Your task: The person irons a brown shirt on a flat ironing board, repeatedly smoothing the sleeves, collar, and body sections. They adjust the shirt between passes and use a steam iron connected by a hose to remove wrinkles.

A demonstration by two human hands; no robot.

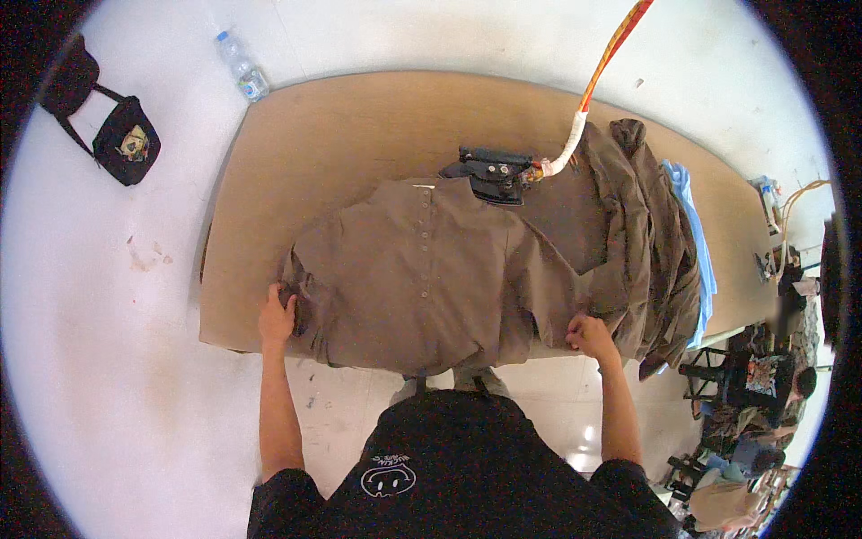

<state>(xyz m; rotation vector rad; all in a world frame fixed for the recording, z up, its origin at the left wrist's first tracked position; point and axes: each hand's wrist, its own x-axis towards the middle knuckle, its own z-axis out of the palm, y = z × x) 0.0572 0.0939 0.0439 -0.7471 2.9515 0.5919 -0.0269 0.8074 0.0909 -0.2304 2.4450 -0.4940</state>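
Note:
A brown buttoned shirt (404, 276) lies spread on the wooden table, its collar pointing away from me. My left hand (277, 315) grips the bunched sleeve fabric at the left side. On the right, my right hand (590, 335) pinches the other sleeve near the table's front edge. An electric iron (495, 172) with a dark handle stands just beyond the collar, partly over brown cloth. A white-wrapped cord (569, 145) runs from its rear up into a red and yellow cable.
Crumpled brown garments (646, 249) and light blue cloth (697, 256) lie at the right of the table (323, 141). A plastic bottle (246, 74) is past its far left corner. A black bag (126, 141) hangs at far left. Other people (731, 498) are at lower right, near stools.

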